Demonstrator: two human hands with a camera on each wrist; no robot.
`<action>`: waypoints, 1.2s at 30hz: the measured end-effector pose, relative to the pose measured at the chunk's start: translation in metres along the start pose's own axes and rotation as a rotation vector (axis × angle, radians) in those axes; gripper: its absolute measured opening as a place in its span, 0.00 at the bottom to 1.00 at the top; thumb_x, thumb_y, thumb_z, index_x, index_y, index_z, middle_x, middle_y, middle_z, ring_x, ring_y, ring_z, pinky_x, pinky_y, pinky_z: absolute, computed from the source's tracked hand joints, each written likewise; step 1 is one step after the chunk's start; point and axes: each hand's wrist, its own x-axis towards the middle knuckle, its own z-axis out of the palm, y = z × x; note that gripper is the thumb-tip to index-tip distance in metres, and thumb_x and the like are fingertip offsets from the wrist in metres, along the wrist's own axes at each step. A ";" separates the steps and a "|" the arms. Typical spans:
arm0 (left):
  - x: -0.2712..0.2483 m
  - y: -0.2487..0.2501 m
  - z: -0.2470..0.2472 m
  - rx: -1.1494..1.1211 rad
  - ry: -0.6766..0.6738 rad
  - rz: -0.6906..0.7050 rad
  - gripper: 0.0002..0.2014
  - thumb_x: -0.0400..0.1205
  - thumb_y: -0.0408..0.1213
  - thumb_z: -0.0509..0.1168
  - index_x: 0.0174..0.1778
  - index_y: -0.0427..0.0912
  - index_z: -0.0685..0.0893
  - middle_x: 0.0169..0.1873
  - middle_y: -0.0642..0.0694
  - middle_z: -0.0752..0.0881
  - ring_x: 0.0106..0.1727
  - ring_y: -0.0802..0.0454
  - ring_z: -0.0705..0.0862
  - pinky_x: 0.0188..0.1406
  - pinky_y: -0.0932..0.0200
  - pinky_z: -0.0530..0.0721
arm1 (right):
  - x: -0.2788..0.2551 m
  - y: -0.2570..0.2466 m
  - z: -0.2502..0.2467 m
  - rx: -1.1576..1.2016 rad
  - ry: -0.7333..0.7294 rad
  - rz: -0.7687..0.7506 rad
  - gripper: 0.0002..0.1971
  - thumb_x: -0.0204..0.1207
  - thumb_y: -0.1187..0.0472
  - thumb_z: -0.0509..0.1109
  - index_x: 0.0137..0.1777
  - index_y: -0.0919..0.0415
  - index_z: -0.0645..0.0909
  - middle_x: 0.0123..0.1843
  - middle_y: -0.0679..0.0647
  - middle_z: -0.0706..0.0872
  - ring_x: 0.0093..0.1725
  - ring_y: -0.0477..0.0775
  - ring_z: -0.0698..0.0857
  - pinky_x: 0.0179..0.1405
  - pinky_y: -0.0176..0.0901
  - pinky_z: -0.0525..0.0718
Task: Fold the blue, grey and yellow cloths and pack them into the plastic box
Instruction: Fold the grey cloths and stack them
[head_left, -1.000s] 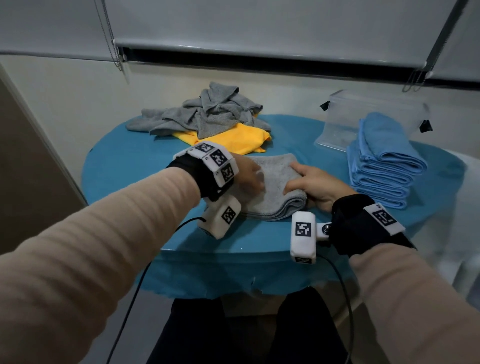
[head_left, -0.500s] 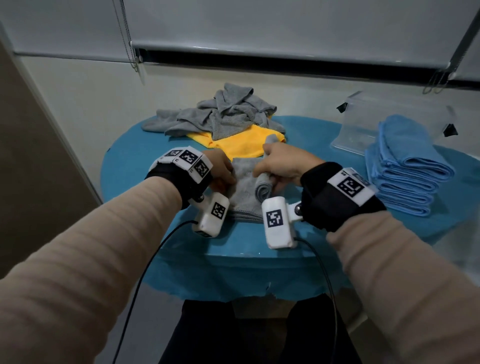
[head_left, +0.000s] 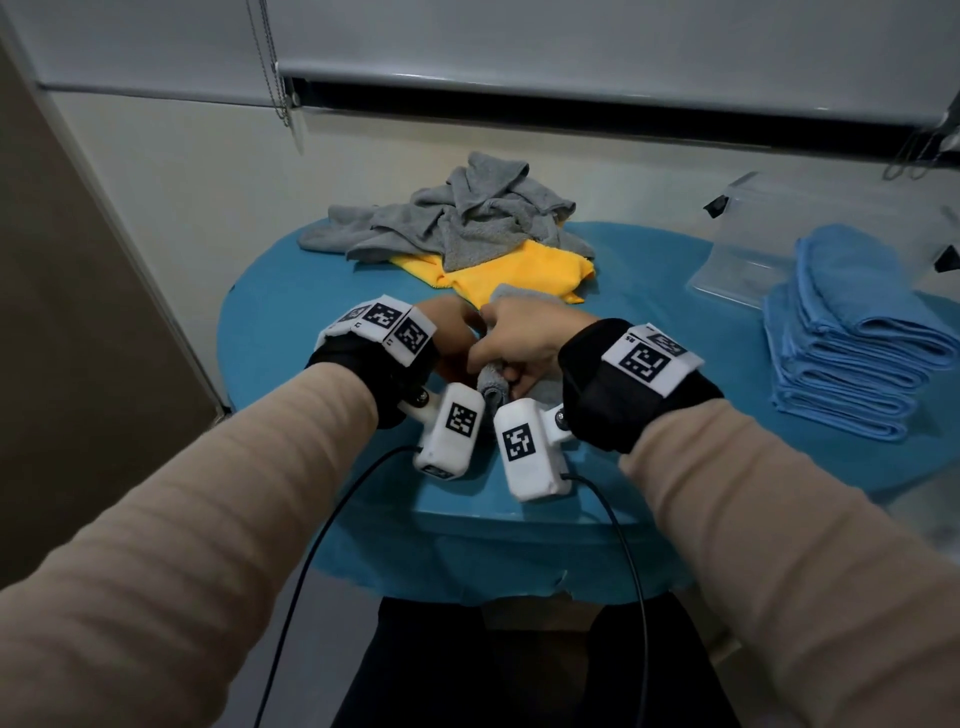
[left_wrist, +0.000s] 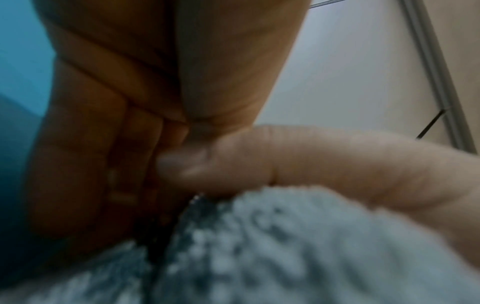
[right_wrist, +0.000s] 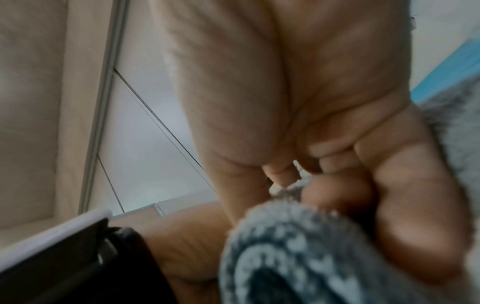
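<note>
1. The right hand (head_left: 519, 338) grips the rolled grey cloth (head_left: 492, 387) at the near middle of the blue table (head_left: 270, 332), fingers curled round it.
2. The left hand (head_left: 449, 338) curls against the same roll, thumb (left_wrist: 207, 164) pressing it.
3. Far behind lie the loose grey cloths (head_left: 467, 218) on the yellow cloth (head_left: 519, 270).
4. Far right stands the plastic box (head_left: 779, 234), with the folded blue cloths (head_left: 852, 332) nearer, beside it.

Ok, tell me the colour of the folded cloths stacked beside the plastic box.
Light blue; the stack of folded cloths shows best in the head view.
</note>
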 end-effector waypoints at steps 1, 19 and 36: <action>0.000 0.001 0.000 0.063 0.001 0.013 0.22 0.75 0.25 0.68 0.67 0.35 0.79 0.54 0.36 0.86 0.53 0.42 0.85 0.38 0.54 0.81 | 0.000 0.001 0.000 0.013 -0.019 -0.017 0.25 0.77 0.65 0.70 0.72 0.64 0.67 0.32 0.57 0.75 0.26 0.50 0.76 0.25 0.42 0.86; 0.007 0.008 -0.014 0.595 -0.314 0.102 0.48 0.75 0.58 0.66 0.83 0.50 0.44 0.83 0.50 0.47 0.83 0.47 0.50 0.81 0.45 0.50 | -0.009 0.051 -0.039 -0.402 0.026 -0.081 0.33 0.77 0.46 0.69 0.78 0.59 0.67 0.76 0.54 0.73 0.73 0.54 0.73 0.67 0.42 0.69; 0.011 0.034 -0.023 0.651 -0.250 0.121 0.52 0.72 0.57 0.71 0.83 0.48 0.45 0.83 0.48 0.47 0.83 0.44 0.49 0.80 0.39 0.52 | 0.008 0.039 -0.051 -0.474 0.175 -0.108 0.25 0.77 0.53 0.71 0.71 0.66 0.77 0.70 0.61 0.80 0.68 0.59 0.78 0.69 0.54 0.75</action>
